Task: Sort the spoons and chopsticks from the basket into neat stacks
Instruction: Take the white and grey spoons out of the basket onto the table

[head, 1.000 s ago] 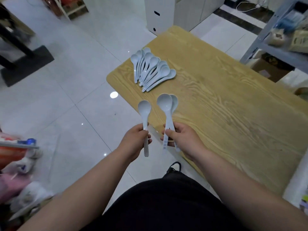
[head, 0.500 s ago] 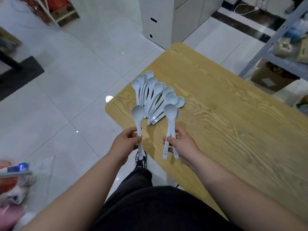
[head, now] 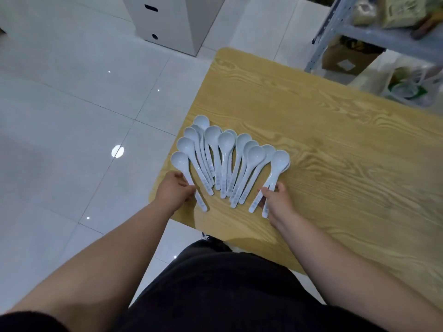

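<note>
Fingers (head: 185, 185) pinch outer spoon (head: 185, 172) handles beside fanned spoons (head: 225, 159).

Spoons (head: 225, 161) fanned on table (head: 335, 152) near its left corner. Left hand (head: 175, 190) at fan's left end, right hand (head: 278, 200) at right end. Shelf rack (head: 335, 27) behind table.

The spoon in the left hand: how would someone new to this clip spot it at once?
On the wooden table, pale blue spoons fan out near the corner. Go to the fan's leftmost end, at the table's edge. The spoon there is the only one the left hand grips by the handle.
</note>
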The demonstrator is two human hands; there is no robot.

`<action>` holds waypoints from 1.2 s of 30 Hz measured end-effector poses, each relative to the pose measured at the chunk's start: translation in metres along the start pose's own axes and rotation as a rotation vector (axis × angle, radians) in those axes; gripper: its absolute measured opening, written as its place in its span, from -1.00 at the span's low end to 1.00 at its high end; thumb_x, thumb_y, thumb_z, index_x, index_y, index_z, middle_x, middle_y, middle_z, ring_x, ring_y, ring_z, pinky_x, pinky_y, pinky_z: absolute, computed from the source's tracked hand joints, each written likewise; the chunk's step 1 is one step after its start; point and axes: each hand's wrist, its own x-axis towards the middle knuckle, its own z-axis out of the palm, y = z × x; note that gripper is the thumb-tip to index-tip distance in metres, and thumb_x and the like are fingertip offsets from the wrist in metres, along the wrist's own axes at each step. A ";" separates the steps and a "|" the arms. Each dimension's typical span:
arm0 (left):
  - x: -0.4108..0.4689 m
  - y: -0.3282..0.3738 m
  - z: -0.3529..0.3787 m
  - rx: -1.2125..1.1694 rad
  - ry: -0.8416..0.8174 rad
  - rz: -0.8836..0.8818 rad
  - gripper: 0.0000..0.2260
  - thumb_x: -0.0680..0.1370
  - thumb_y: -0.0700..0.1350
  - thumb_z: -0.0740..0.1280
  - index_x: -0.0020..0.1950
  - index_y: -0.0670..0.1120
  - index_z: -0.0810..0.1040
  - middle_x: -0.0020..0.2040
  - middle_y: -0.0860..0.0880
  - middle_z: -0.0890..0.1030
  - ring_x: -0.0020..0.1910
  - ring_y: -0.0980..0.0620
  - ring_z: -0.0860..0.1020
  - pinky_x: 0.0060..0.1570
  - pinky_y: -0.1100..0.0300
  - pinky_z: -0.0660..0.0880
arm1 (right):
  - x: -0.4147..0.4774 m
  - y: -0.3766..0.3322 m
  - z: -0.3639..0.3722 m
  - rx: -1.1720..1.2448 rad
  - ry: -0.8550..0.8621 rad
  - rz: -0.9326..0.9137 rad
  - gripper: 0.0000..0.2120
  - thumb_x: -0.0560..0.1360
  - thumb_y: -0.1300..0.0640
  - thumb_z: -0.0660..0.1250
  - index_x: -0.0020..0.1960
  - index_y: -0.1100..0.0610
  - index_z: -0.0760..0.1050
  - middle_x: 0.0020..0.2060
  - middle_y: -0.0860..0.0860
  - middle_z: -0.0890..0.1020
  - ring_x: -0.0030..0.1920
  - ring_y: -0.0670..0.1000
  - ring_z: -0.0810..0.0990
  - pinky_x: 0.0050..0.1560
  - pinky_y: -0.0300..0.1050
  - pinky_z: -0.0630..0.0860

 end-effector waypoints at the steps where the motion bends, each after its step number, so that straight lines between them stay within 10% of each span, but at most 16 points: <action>1: 0.005 0.003 0.000 0.026 -0.009 0.000 -0.59 0.42 -0.11 0.52 0.15 -0.07 0.41 -0.14 -0.05 0.68 -0.21 0.01 0.69 -0.05 0.00 0.64 | 0.000 0.000 0.004 -0.023 0.010 -0.003 -0.86 0.64 0.24 0.28 0.18 0.10 0.46 0.03 0.08 0.62 0.02 0.07 0.64 0.01 -0.01 0.60; 10: 0.019 0.025 0.004 0.189 0.018 0.155 -0.60 0.44 -0.14 0.51 0.16 -0.12 0.38 -0.09 0.02 0.54 -0.19 0.14 0.50 -0.30 0.25 0.37 | 0.002 -0.011 0.022 -0.565 0.065 -0.203 -0.87 0.57 0.15 0.32 0.11 0.13 0.49 0.02 0.04 0.62 -0.10 -0.02 0.58 -0.28 -0.16 0.43; 14: 0.016 0.025 0.006 0.176 0.056 0.255 -0.69 0.43 -0.19 0.51 0.05 -0.15 0.45 -0.13 0.01 0.51 -0.25 0.13 0.50 -0.36 0.32 0.35 | 0.005 -0.006 0.019 -0.638 0.156 -0.261 -0.46 0.49 0.10 0.44 0.40 0.13 0.35 0.29 0.09 0.46 0.18 0.09 0.53 0.09 0.01 0.54; 26: 0.017 0.021 0.003 0.357 -0.056 0.315 -0.44 0.47 -0.08 0.44 0.45 -0.09 0.38 0.34 -0.10 0.35 -0.08 0.07 0.56 -0.03 0.19 0.45 | 0.000 -0.007 0.008 -0.695 0.061 -0.331 -0.47 0.50 0.15 0.33 0.44 0.08 0.31 0.32 0.08 0.40 0.18 0.07 0.48 0.03 -0.12 0.44; 36: 0.007 0.027 -0.003 0.400 0.013 0.428 -0.54 0.53 -0.09 0.38 0.43 -0.02 0.44 0.18 -0.03 0.48 0.13 -0.02 0.48 0.07 0.16 0.38 | -0.019 -0.013 -0.009 -0.687 0.046 -0.311 -0.35 0.53 0.15 0.33 0.57 0.02 0.20 0.47 0.12 0.29 0.42 0.10 0.34 0.19 -0.14 0.31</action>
